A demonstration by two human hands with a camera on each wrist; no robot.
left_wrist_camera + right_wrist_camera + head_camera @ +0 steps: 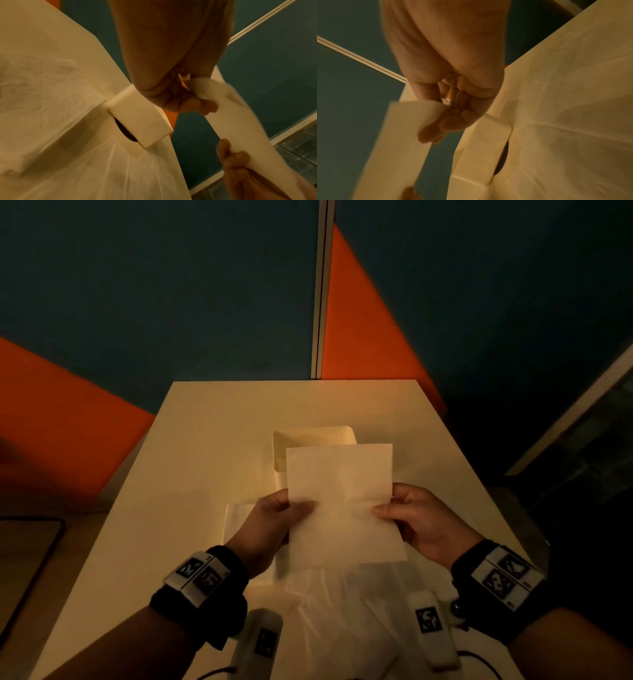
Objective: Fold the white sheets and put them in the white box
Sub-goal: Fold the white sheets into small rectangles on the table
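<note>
A white sheet (339, 501) is held up above the table, creased across its middle, between both hands. My left hand (274, 517) pinches its left edge with the thumb on top; my right hand (416, 520) pinches its right edge. The left wrist view shows the sheet (240, 119) as a strip between my left hand's fingers (202, 105) and the other hand's fingertips. In the right wrist view my right hand's fingers (447, 124) grip the sheet (402, 135). The white box (308, 440) stands open on the table behind the sheet, partly hidden by it.
More white sheets (239, 518) lie flat on the table under my left hand. Clear plastic wrap (342, 611) is spread at the near edge of the pale table (219, 412). Blue and orange wall panels stand behind. A dark-rimmed surface (30, 559) is at left.
</note>
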